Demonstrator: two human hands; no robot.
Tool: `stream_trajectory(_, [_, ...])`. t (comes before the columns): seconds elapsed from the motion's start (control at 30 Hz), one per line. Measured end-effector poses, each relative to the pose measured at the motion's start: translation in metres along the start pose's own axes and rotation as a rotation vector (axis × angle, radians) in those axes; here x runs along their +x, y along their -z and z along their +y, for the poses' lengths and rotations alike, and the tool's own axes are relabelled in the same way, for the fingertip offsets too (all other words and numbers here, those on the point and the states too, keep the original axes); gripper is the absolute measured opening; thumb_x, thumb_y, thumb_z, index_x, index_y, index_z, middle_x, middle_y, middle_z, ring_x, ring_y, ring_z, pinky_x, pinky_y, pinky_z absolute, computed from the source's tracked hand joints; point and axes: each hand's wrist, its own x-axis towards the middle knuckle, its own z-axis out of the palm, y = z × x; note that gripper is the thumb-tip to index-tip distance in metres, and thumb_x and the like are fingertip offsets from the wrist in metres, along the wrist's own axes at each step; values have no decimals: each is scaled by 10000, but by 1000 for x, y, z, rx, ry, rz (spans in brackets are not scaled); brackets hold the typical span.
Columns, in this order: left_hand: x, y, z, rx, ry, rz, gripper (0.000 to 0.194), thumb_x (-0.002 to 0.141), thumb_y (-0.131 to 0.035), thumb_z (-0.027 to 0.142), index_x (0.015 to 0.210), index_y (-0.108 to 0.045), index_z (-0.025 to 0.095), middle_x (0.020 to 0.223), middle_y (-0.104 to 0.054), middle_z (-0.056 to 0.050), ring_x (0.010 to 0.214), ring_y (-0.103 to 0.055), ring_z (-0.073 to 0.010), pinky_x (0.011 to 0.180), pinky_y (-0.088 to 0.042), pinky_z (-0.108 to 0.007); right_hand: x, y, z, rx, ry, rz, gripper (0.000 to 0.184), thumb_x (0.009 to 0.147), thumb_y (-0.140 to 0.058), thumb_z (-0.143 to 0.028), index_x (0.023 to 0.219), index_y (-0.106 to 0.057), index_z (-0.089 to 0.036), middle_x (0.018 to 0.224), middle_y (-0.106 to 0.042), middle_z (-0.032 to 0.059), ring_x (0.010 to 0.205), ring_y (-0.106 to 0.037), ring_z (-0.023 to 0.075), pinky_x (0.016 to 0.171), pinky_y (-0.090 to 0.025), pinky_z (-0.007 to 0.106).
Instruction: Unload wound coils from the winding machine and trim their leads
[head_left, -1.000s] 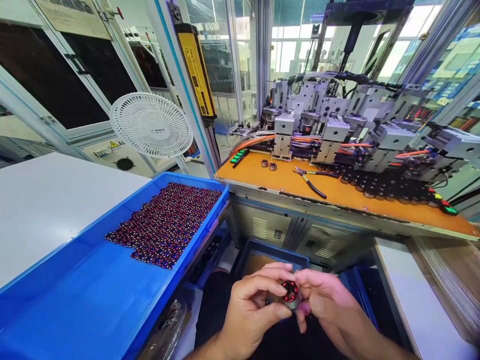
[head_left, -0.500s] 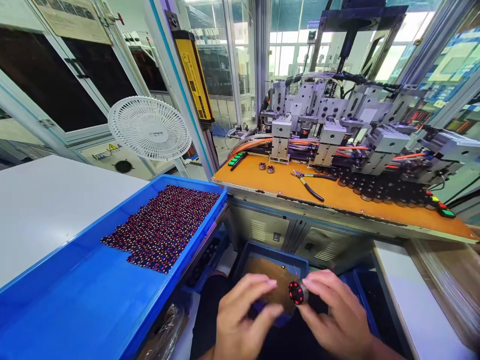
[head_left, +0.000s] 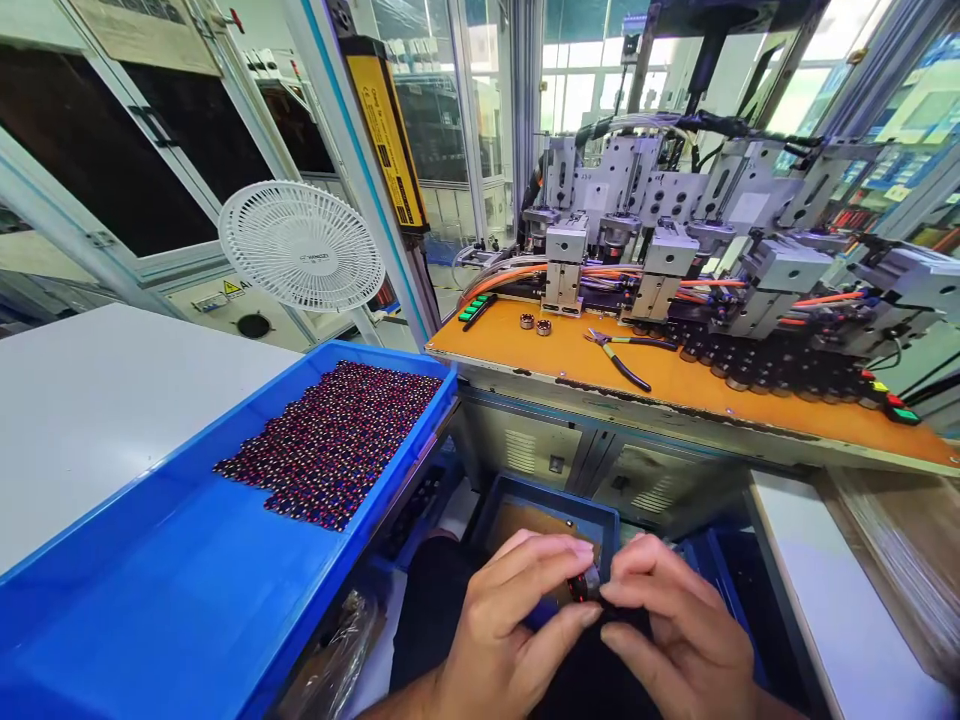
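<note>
A small round metal part with red marks on its dark face sits between the thumb and fingers of my left hand, above my lap. Fingers cover much of it. My right hand is beside the part, its bent fingertips at the metal side. The right thumb stays apart from those fingers; whether the fingertips press on the part is hard to tell. Below both hands stands a blue bin with brown cardboard inside.
On my left, a long blue tray holds many packed dark pieces with red and pale dots. Cutting pliers and two small rings lie on the orange bench, before a machine. A white fan stands behind the tray.
My left hand has moved right and closed on the round part, which my right hand was holding. The part has turned, and my right thumb has come away from it.
</note>
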Motion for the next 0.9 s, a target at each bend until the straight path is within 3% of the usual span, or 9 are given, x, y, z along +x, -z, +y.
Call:
stream_trajectory(0.23, [2,-6,-1,-418,283,13,243,747,-767,122,968,-768,222,989,-768,-92,784,-714,-147,645,-580,-198,-5,-4,-1,93,-161,24,99,873,-621,-114,836,-677,-187,703,-601,24,634,-589,130,548,-504,213])
stream_trajectory(0.33, [2,-6,-3,-405,263,37,242,746,-754,101,951,-766,227,974,-768,-82,802,-713,-147,660,-583,-202,-6,-2,1,68,-201,55,108,875,-637,-152,779,-670,-188,679,-601,13,617,-591,124,546,-502,197])
stream_trajectory(0.47, [2,2,-5,-190,168,62,273,735,-736,58,955,-746,219,978,-772,-75,836,-723,-159,701,-594,-218,-6,20,12,-82,-308,27,254,921,-605,-241,672,-603,-185,649,-582,9,576,-580,122,510,-494,187])
stream_trajectory(0.53, [4,8,-4,-59,121,35,271,735,-723,45,955,-734,202,991,-772,-82,833,-731,-160,724,-597,-224,-3,35,17,-251,-215,50,193,924,-615,-282,754,-630,-192,726,-622,34,631,-613,145,536,-514,211])
stream_trajectory(0.6, [7,11,-2,30,73,-5,267,739,-712,41,959,-724,192,1000,-773,-92,849,-741,-170,759,-602,-237,3,46,16,-451,14,40,62,906,-647,-272,907,-673,-215,796,-654,44,701,-632,167,622,-540,255])
stream_trajectory(0.7, [11,11,2,70,11,-60,267,745,-701,42,966,-716,192,995,-777,-98,891,-747,-190,799,-607,-256,17,50,9,-644,434,-217,179,909,-609,-182,1054,-689,-250,850,-689,34,793,-634,183,799,-528,321])
stream_trajectory(0.77, [13,10,5,56,0,-86,273,751,-691,38,975,-714,191,984,-778,-97,891,-747,-185,805,-605,-245,26,45,6,-688,607,-394,272,952,-464,-150,1103,-683,-205,914,-703,62,864,-622,200,851,-504,356])
stream_trajectory(0.83, [13,11,6,32,4,-91,276,752,-691,33,981,-714,185,984,-777,-99,897,-746,-178,815,-600,-230,32,37,7,-683,619,-470,365,973,-326,-130,1071,-677,-150,919,-694,100,858,-598,217,810,-493,391])
stream_trajectory(0.9, [11,13,6,7,13,-76,276,746,-707,34,982,-717,178,983,-776,-101,891,-745,-171,810,-597,-216,34,29,9,-591,468,-503,348,987,-316,-131,937,-660,-160,828,-664,82,754,-567,196,708,-483,372])
